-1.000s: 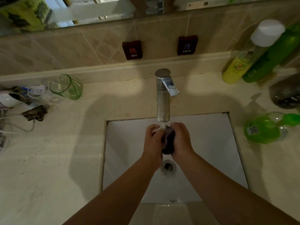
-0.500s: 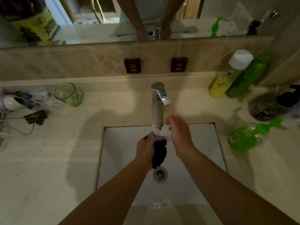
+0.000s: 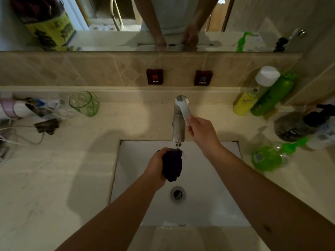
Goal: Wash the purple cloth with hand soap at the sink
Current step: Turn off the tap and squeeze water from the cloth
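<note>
Over the white sink, both forearms reach in from the near edge. The left hand grips the bunched purple cloth just under the tap, while the right hand pinches the tap's lever.

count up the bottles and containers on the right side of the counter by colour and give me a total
Green: 2, the upright green bottle and the lying soap bottle.
Yellow: 1, the white-capped bottle.
Dark: 1, the dark bottle.
Total: 4.
</note>
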